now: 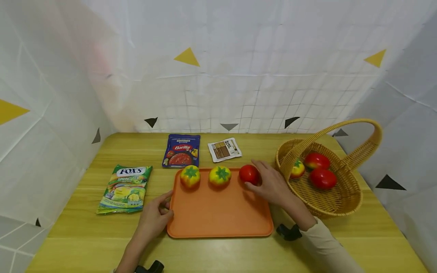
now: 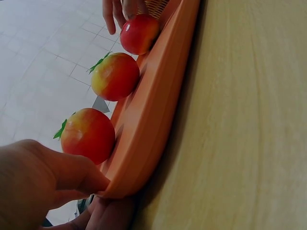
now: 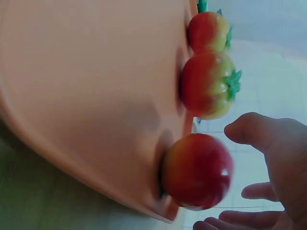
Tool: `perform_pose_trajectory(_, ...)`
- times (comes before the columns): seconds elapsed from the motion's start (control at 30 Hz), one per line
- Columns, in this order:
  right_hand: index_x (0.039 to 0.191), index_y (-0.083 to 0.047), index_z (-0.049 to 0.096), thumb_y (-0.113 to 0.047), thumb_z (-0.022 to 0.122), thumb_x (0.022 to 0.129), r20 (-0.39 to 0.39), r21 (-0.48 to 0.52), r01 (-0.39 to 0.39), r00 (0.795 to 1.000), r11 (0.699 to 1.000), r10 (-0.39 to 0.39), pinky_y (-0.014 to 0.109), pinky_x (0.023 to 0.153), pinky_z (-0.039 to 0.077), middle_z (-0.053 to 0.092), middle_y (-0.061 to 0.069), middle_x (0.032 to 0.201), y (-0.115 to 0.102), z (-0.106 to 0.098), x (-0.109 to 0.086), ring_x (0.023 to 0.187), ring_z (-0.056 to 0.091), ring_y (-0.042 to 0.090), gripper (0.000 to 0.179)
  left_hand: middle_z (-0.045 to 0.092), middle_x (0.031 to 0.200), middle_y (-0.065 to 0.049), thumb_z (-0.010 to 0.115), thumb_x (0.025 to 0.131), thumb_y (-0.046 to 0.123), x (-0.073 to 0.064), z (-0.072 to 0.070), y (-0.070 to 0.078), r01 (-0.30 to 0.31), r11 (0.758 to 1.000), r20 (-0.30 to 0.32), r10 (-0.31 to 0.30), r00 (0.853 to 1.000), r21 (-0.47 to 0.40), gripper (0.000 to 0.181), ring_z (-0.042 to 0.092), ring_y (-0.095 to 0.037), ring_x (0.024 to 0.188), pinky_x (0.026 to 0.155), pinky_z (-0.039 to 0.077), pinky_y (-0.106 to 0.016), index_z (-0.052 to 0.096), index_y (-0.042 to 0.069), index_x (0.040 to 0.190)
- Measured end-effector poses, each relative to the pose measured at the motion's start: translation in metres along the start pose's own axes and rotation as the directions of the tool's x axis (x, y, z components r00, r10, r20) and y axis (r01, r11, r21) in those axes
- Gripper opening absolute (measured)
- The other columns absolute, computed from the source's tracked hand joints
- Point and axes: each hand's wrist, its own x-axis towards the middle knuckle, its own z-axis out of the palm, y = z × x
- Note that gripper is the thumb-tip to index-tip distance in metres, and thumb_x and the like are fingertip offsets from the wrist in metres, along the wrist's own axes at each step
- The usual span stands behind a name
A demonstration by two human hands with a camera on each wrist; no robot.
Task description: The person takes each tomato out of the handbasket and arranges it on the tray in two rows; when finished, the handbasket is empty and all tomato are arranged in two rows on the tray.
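Note:
An orange tray (image 1: pixel 218 214) lies on the wooden table, and my left hand (image 1: pixel 155 216) pinches its left rim between thumb and fingers. Along the tray's far edge stand two red-and-yellow tomatoes (image 1: pixel 190 177) (image 1: pixel 219 177) with green leaves on top. At the far right corner sits a glossy, round red fruit (image 1: pixel 248 174) with no leaf showing. My right hand (image 1: pixel 273 185) is beside this fruit, thumb and fingers spread around its right side. In the right wrist view a gap shows between the red fruit (image 3: pixel 197 171) and the thumb (image 3: pixel 252 132).
Right of the tray stands a wicker basket (image 1: pixel 355 197) with a tall handle, holding a leafed tomato (image 1: pixel 297 169) and two red fruits (image 1: pixel 317 161) (image 1: pixel 323 179). A green Fox's candy bag (image 1: pixel 125 189) lies left; a blue Barilla pouch (image 1: pixel 181 151) and white packet (image 1: pixel 224 149) lie behind.

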Motion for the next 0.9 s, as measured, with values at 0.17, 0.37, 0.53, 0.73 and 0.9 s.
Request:
perform_pose_trajectory(0.17, 0.142, -0.002, 0.052, -0.036, 0.082, 0.079, -0.026, -0.040, 0.041, 0.999, 0.998, -0.042, 0.058, 0.092, 0.048, 0.055, 0.021, 0.136, -0.007, -0.011, -0.005, 0.112, 0.060, 0.041, 0.077, 0.061, 0.091, -0.006, 0.069, 0.081, -0.001, 0.000, 0.000, 0.001, 0.000, 1.000, -0.001, 0.000, 1.000, 0.004, 0.062, 0.057, -0.015, 0.069, 0.057, 0.048, -0.026, 0.057, 0.007, 0.142)
perform_pose_trajectory(0.37, 0.144, -0.006, 0.052, -0.035, 0.083, 0.080, -0.037, -0.033, 0.060, 0.997, 0.998, -0.061, 0.059, 0.093, 0.047, 0.052, 0.018, 0.141, -0.018, -0.027, -0.016, 0.118, 0.058, 0.040, 0.076, 0.062, 0.090, -0.006, 0.069, 0.081, -0.001, -0.001, 0.000, 0.000, -0.009, 1.000, -0.002, 0.009, 1.000, 0.008, 0.062, 0.060, -0.014, 0.072, 0.060, 0.050, -0.026, 0.057, 0.006, 0.142)
perform_pose_trajectory(0.53, 0.141, -0.006, 0.055, -0.034, 0.083, 0.080, -0.059, -0.053, 0.085, 0.994, 0.995, -0.088, 0.057, 0.090, 0.050, 0.054, 0.015, 0.139, -0.026, -0.039, -0.025, 0.115, 0.060, 0.037, 0.072, 0.061, 0.090, -0.006, 0.069, 0.081, -0.001, -0.001, 0.000, 0.000, -0.005, 1.000, 0.001, 0.005, 1.000, 0.011, 0.062, 0.059, -0.015, 0.073, 0.060, 0.050, -0.026, 0.057, 0.006, 0.142)
perform_pose_trajectory(0.73, 0.137, -0.004, 0.057, -0.032, 0.084, 0.078, -0.114, -0.081, 0.155, 0.980, 0.985, -0.164, 0.051, 0.086, 0.053, 0.057, 0.013, 0.134, -0.031, -0.052, -0.034, 0.113, 0.061, 0.033, 0.070, 0.061, 0.090, -0.006, 0.069, 0.082, 0.000, -0.001, 0.000, 0.001, -0.008, 1.000, -0.001, 0.008, 1.000, 0.016, 0.062, 0.059, -0.014, 0.072, 0.060, 0.050, -0.026, 0.057, 0.006, 0.142)
perform_pose_trajectory(0.9, 0.136, -0.003, 0.058, -0.032, 0.084, 0.077, -0.149, -0.082, 0.195, 0.967, 0.977, -0.205, 0.050, 0.089, 0.052, 0.059, 0.014, 0.133, -0.032, -0.060, -0.043, 0.117, 0.060, 0.032, 0.070, 0.061, 0.090, -0.006, 0.069, 0.082, -0.001, -0.002, 0.000, 0.001, -0.004, 1.000, -0.004, 0.004, 1.000, 0.014, 0.062, 0.059, -0.015, 0.072, 0.059, 0.049, -0.026, 0.057, 0.008, 0.142)
